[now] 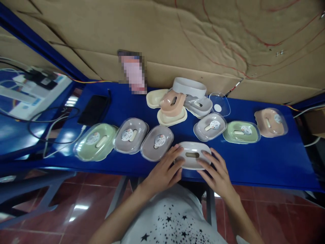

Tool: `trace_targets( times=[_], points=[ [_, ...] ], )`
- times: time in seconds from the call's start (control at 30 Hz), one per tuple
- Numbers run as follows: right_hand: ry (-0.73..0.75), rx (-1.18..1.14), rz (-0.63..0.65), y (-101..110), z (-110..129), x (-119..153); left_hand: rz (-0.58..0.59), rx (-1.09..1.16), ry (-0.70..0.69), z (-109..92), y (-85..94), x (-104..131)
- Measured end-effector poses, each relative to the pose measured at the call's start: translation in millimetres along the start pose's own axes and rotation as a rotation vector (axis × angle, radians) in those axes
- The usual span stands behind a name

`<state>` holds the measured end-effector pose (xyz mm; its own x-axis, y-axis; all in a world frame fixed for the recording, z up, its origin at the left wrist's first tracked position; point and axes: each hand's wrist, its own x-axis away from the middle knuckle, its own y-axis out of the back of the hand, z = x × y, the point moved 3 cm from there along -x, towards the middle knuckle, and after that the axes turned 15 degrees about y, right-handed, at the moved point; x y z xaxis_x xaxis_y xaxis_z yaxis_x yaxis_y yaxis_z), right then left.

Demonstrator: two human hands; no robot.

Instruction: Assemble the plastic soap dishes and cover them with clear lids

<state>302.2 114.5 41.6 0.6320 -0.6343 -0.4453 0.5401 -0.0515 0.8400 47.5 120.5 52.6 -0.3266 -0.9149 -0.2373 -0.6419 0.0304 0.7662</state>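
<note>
A pale grey dish [186, 164] with a slot in its middle lies near the front edge of the blue table. My left hand [166, 168] touches its left side, fingers apart. On its right side rest the spread fingers of my right hand [215, 168]. Just left of it are a grey-brown dish [149, 149] with a round label and another grey-brown dish [128, 127] under a clear cover. Behind it sits a labelled grey dish [203, 135], with a green dish [230, 131] to the right.
A white ring-shaped part [190, 87], an orange dish [169, 105], cream pieces [155, 99] and a clear lid [224, 103] lie at the back. A phone [93, 110], cables, a green dish [88, 150] and a power strip [54, 88] are left; a brown dish [262, 125] is right.
</note>
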Motion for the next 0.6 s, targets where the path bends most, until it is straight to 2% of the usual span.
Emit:
trace_targets(
  times=[0.13,0.27,0.4,0.5,0.6],
  points=[
    [0.025,0.145,0.056,-7,5,3,0.043,-0.075,-0.018,2,-1.7,7],
    [0.103,0.042,0.109,-12,5,-3,0.043,-0.132,-0.027,4,-6.7,6],
    [0.115,0.028,0.079,-9,7,-6,0.007,-0.113,-0.049,2,-6.3,7],
    [0.105,-0.016,0.034,10,7,-2,-0.112,-0.042,-0.092,-1,2.9,14],
    [0.012,0.019,-0.074,53,-12,0,-0.246,0.054,-0.087,-1,11.6,22]
  ],
)
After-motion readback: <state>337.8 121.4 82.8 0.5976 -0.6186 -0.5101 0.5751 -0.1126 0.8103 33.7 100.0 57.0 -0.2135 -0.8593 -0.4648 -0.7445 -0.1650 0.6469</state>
